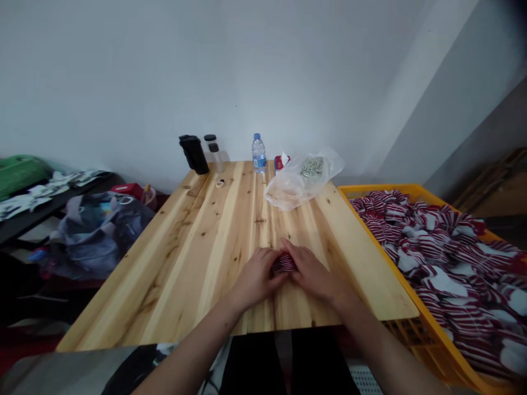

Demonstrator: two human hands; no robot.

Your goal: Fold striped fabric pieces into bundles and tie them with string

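Observation:
A small red-and-white striped sock bundle lies on the wooden table near its front edge, between both hands. My left hand curls round its left side, fingers and thumb closed on it. From the right, my right hand presses against the other side, its fingers over the top. The fingertips of both hands nearly meet around the bundle, and part of it is hidden beneath them.
A yellow crate full of striped socks stands at the right. At the table's back are a black bottle, a clear cup, a water bottle, a tissue pack and a plastic bag with rings. A grey bag sits left.

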